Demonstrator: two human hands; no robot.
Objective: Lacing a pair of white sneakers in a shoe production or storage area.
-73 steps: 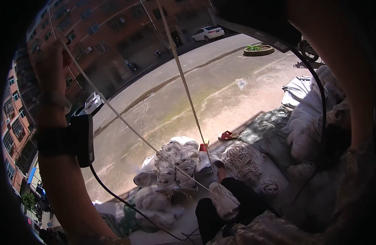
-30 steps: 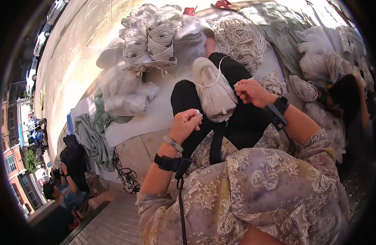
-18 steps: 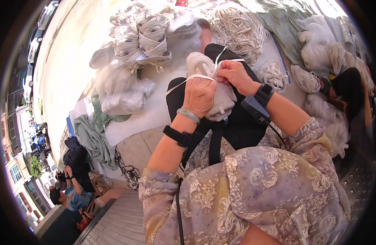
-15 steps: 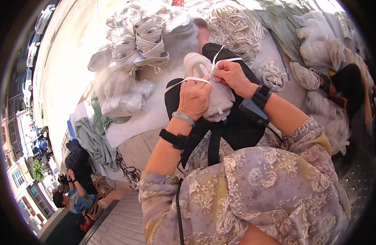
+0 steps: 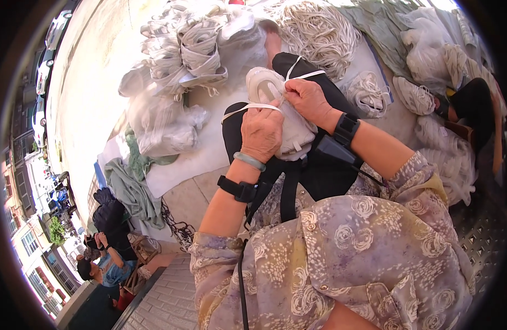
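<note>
A pale shoe upper (image 5: 295, 129) rests on my lap, its rounded toe pointing away from me. My left hand (image 5: 262, 129) lies over its left side, fingers pinched on a white shoelace (image 5: 242, 110) whose loose end trails left over my knee. At the other edge, my right hand (image 5: 311, 102) pinches the lace close to the upper's opening. A lace loop (image 5: 291, 67) and an end stick out past the right fingers. Both hands are closed, their fingertips nearly meeting over the shoe. The eyelets beneath the fingers are hidden.
Stacked pale shoe uppers (image 5: 201, 52) stand ahead on the left, with clear plastic bags (image 5: 160, 124) below. A heap of white laces (image 5: 319, 38) lies ahead; a laced shoe (image 5: 367, 94) sits to its right. Another person's dark-clad leg (image 5: 473, 113) is at far right.
My right hand has shifted slightly down and left, drawing close to the upper; the lace loop beside it has changed shape. My left hand stays almost in place.
</note>
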